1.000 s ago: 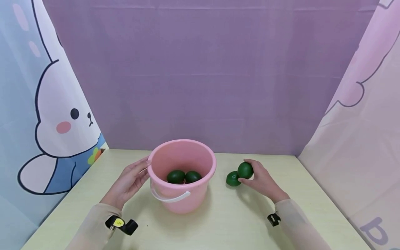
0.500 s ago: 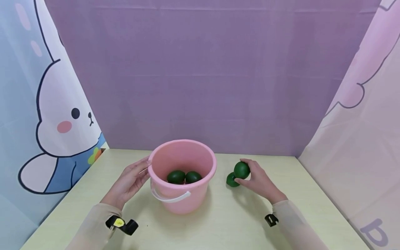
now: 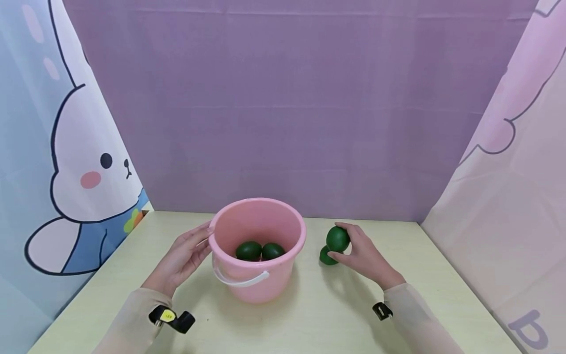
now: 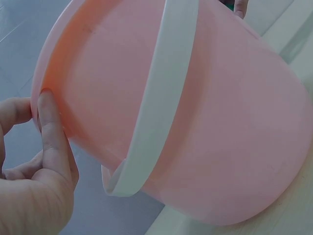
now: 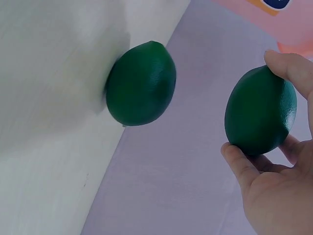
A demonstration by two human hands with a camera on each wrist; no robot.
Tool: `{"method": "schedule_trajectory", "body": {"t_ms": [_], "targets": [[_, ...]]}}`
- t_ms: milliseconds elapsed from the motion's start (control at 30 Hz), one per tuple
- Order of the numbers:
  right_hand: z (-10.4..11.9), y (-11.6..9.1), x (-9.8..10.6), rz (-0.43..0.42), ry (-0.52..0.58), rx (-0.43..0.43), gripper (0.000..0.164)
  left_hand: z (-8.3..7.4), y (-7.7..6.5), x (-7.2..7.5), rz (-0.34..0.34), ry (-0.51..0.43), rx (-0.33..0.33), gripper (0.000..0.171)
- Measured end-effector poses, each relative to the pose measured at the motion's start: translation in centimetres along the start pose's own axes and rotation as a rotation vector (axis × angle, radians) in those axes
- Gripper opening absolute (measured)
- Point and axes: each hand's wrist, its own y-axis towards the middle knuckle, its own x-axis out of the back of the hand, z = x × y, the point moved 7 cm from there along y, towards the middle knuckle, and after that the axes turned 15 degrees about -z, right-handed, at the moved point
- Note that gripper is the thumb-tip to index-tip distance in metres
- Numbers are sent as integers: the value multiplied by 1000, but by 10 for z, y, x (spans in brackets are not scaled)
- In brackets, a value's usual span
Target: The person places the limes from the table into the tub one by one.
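Note:
A pink bucket point(image 3: 261, 280) with a white handle point(image 3: 243, 282) stands upright on the table, two dark green limes point(image 3: 249, 250) inside it. My left hand point(image 3: 183, 258) holds the bucket's rim at its left side; in the left wrist view the thumb point(image 4: 51, 127) lies under the rim's outer lip. To the right, my right hand point(image 3: 367, 255) grips another lime point(image 3: 338, 239) between thumb and fingers, raised off the table. A further lime point(image 5: 142, 84) rests on the table, partly hidden behind the held one in the head view.
The pale wooden table point(image 3: 336, 319) ends at a purple backdrop point(image 3: 283, 108). A rabbit-print cloth point(image 3: 97, 147) hangs at the left and a pale pink printed cloth point(image 3: 508, 221) at the right.
My right hand has moved a little left and slightly up with its lime, toward the bucket. The left hand and bucket have stayed in place.

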Motion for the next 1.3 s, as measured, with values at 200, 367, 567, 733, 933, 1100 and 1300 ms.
{"method": "schedule_trajectory", "body": {"t_ms": [200,367,567,733,933,1100,1300], "targets": [[9,2,3,-18,21,30,80,0,0,0,-4,1,2,66],[17,4,6,-45,27,74,79,0,0,1,-7,0,6,66],[24,7,9,-72,44,116,78,0,0,0,-6,3,-4,65],[31,8,10,-94,39,145,78,-1,0,0,-1,-3,-8,65],[41,10,14,-122,55,183,77,-1,-1,-1,7,1,-17,65],[48,12,17,-145,66,220,78,-1,-1,-1,5,0,-11,66],[51,13,19,-150,69,238,78,0,-2,-1,8,-1,-6,66]]}}
